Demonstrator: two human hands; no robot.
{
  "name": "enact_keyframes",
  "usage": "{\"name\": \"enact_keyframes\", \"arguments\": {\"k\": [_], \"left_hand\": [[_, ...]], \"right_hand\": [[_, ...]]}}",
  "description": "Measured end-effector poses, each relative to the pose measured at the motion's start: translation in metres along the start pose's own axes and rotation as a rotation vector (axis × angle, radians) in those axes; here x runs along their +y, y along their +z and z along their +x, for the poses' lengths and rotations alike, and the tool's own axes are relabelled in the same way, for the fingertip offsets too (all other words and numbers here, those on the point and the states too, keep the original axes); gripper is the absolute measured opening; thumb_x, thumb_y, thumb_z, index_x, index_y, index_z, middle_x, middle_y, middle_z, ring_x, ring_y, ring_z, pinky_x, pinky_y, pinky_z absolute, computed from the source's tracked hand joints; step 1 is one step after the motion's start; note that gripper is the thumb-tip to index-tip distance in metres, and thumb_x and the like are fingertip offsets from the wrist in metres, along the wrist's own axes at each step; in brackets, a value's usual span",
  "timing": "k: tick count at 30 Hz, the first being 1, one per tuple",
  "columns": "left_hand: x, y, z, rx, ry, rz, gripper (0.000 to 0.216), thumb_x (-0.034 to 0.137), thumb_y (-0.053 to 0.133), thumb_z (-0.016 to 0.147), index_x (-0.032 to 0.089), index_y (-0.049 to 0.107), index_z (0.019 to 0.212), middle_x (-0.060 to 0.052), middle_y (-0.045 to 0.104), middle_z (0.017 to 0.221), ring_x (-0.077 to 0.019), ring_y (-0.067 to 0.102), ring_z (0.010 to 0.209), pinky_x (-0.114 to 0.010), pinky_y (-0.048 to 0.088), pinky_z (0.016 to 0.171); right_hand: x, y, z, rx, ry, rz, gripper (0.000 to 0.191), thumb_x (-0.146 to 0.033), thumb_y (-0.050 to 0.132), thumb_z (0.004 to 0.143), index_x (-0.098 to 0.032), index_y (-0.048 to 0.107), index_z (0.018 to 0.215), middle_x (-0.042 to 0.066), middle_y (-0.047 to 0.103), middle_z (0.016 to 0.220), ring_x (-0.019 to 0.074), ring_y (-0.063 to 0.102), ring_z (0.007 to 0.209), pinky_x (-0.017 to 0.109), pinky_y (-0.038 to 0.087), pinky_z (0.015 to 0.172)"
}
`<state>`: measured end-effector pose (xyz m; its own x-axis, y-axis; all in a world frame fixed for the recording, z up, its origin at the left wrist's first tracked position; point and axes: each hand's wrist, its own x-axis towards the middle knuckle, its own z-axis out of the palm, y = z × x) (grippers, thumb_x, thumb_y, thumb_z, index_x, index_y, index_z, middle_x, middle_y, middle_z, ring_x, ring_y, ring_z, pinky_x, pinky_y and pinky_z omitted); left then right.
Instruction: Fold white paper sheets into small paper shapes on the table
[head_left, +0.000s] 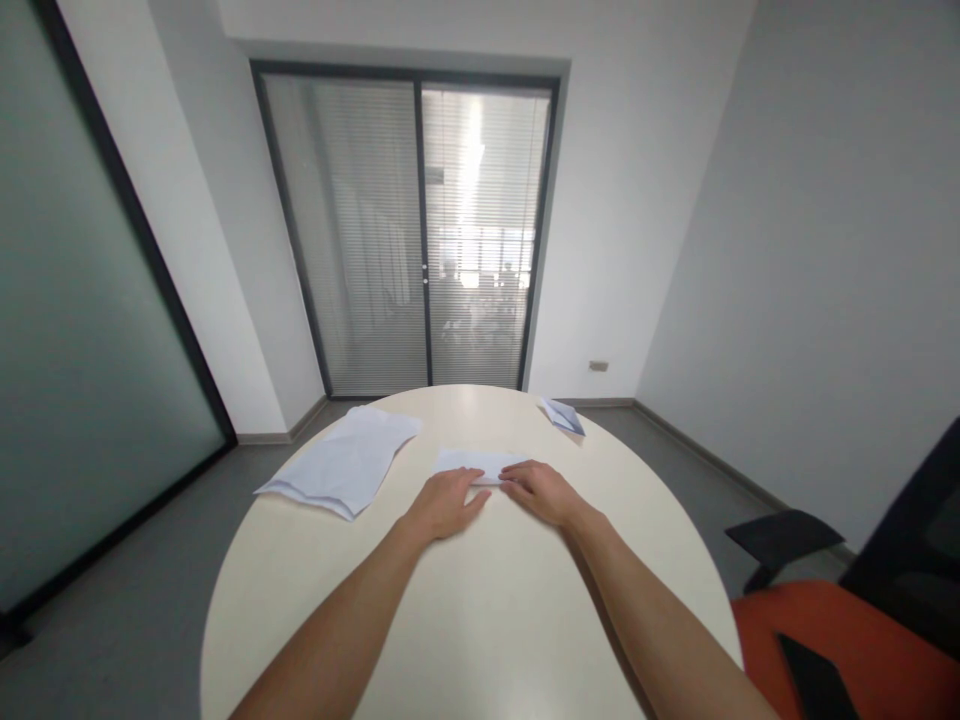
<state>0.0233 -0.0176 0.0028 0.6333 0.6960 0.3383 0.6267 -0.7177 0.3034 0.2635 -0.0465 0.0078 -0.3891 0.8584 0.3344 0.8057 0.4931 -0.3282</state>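
Observation:
A narrow folded strip of white paper [480, 463] lies on the round cream table [465, 620], just beyond the middle. My left hand [444, 503] lies flat with its fingers stretched out, the fingertips pressing the strip's near edge. My right hand [541, 490] rests beside it, fingers also stretched out and touching the strip's right part. Both forearms reach in from the bottom of the view.
A loose stack of white sheets [343, 462] hangs over the table's far left edge. A small folded paper piece [562, 414] sits at the far right edge. An orange and black chair [847, 620] stands at the right. Glass doors with blinds [420, 240] face me.

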Motion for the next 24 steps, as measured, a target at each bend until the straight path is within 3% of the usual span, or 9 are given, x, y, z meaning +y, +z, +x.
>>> {"name": "enact_keyframes", "arguments": {"k": [5, 10, 17, 24], "left_hand": [[-0.007, 0.003, 0.004, 0.033, -0.131, 0.109, 0.030, 0.028, 0.053, 0.094, 0.021, 0.065, 0.121, -0.009, 0.071, 0.116, -0.0234, 0.065, 0.109, -0.034, 0.047, 0.097], [-0.011, 0.002, 0.007, 0.039, -0.190, 0.170, 0.018, 0.028, 0.053, 0.096, 0.022, 0.070, 0.099, -0.006, 0.073, 0.104, -0.0220, 0.066, 0.101, -0.031, 0.047, 0.087], [-0.007, -0.003, 0.007, 0.074, -0.213, 0.160, 0.020, 0.033, 0.051, 0.098, 0.024, 0.069, 0.098, -0.004, 0.074, 0.099, -0.0204, 0.067, 0.093, -0.029, 0.046, 0.081], [-0.006, -0.003, 0.007, 0.154, -0.197, 0.075, 0.018, 0.030, 0.051, 0.098, 0.024, 0.067, 0.103, -0.004, 0.074, 0.100, -0.0209, 0.066, 0.095, -0.030, 0.046, 0.084]], "right_hand": [[-0.001, -0.003, -0.001, -0.010, 0.066, -0.024, 0.035, -0.037, 0.045, 0.100, -0.023, 0.076, 0.107, 0.008, 0.076, 0.110, 0.0233, 0.067, 0.104, 0.032, 0.047, 0.093], [-0.001, -0.005, -0.001, -0.009, 0.113, -0.068, 0.038, -0.037, 0.042, 0.101, -0.022, 0.076, 0.106, 0.008, 0.077, 0.106, 0.0227, 0.068, 0.098, 0.029, 0.046, 0.086], [-0.003, -0.005, -0.002, -0.012, 0.154, -0.056, 0.031, -0.039, 0.053, 0.094, -0.021, 0.075, 0.107, 0.007, 0.076, 0.105, 0.0220, 0.067, 0.094, 0.028, 0.046, 0.081], [0.003, -0.003, -0.001, 0.082, 0.205, -0.043, 0.034, -0.041, 0.043, 0.099, -0.022, 0.072, 0.102, 0.007, 0.076, 0.096, 0.0227, 0.067, 0.087, 0.029, 0.044, 0.073]]}}
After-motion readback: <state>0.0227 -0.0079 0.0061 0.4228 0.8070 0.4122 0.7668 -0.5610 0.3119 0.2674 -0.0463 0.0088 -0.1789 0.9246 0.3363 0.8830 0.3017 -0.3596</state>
